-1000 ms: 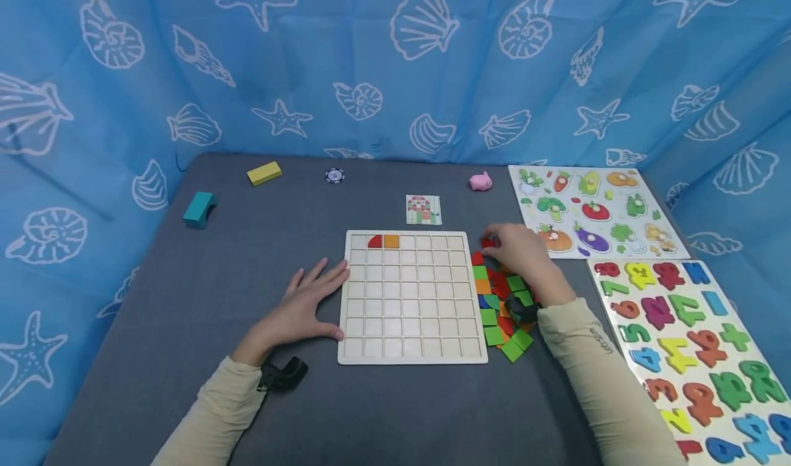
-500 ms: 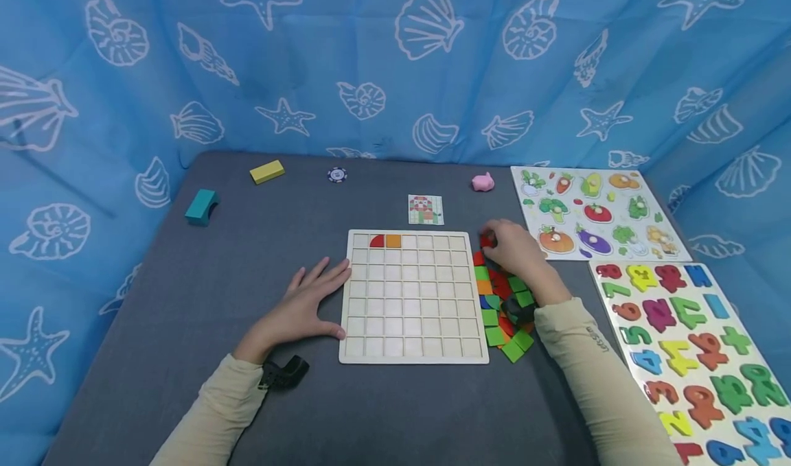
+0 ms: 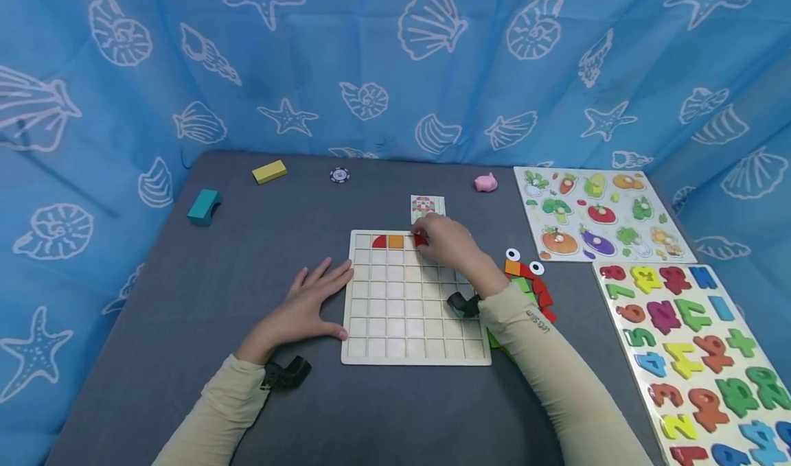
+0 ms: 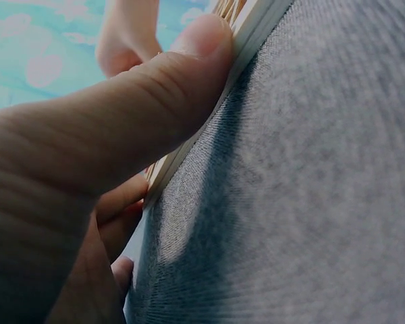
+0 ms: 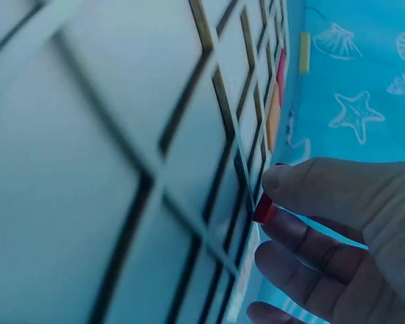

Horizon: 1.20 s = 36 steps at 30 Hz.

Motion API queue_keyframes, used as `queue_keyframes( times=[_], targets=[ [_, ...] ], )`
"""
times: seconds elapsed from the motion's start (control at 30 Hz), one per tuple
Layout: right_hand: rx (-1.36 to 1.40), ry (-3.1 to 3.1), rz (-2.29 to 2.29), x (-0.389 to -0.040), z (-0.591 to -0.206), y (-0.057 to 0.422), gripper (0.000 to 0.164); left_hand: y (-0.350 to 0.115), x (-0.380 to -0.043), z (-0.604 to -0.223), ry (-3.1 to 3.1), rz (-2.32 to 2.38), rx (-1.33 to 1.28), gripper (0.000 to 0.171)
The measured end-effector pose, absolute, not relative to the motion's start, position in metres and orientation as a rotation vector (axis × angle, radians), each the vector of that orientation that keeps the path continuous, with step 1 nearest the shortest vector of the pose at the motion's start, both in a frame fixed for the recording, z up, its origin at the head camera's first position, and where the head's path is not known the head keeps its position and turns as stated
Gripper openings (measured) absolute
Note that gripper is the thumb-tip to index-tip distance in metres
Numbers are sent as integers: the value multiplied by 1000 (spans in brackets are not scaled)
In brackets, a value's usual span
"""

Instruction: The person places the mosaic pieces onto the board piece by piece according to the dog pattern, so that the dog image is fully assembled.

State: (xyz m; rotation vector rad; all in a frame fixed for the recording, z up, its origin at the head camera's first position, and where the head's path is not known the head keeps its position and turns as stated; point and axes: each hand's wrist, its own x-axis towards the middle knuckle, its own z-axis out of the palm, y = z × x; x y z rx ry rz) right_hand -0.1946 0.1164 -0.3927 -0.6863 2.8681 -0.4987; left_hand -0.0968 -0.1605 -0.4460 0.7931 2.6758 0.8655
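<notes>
A pale wooden grid board (image 3: 395, 308) lies in front of me. Its far row holds a red quarter-round tile (image 3: 380, 241) and an orange square tile (image 3: 396, 241) side by side. My left hand (image 3: 301, 311) is spread, with thumb and fingertips resting against the board's left edge; the left wrist view shows the thumb (image 4: 182, 77) on that edge. Over the far row, right of the orange tile, my right hand (image 3: 451, 248) pinches a red tile (image 5: 263, 209) between thumb and fingers. Just beyond lies a small picture card (image 3: 426, 205), partly covered by that hand.
Loose tiles (image 3: 540, 291) lie right of the board, partly under the right forearm, with two googly-eye pieces (image 3: 512, 254) beside them. Farther right are a vegetable puzzle (image 3: 599, 212) and a number puzzle (image 3: 686, 342). A pink pig (image 3: 485, 182), poker chip (image 3: 339, 175), yellow block (image 3: 269, 172) and teal block (image 3: 204, 207) stand farther back.
My right hand has moved left from the tile pile to the board's far row, carrying a red tile. Googly-eye pieces by the pile are now uncovered. The left hand stays put.
</notes>
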Motion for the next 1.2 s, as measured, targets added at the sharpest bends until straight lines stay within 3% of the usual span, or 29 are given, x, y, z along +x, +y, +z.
queue_keyframes(
  times=[0.6,1.2],
  targets=[
    [-636,2819,-596,-195,-392,112,23,-156,-96,-444,2681,880,790,104],
    [-404,2932,-646,-161,-383,242,27,-159,-96,-446,2688,886,813,104]
  ],
)
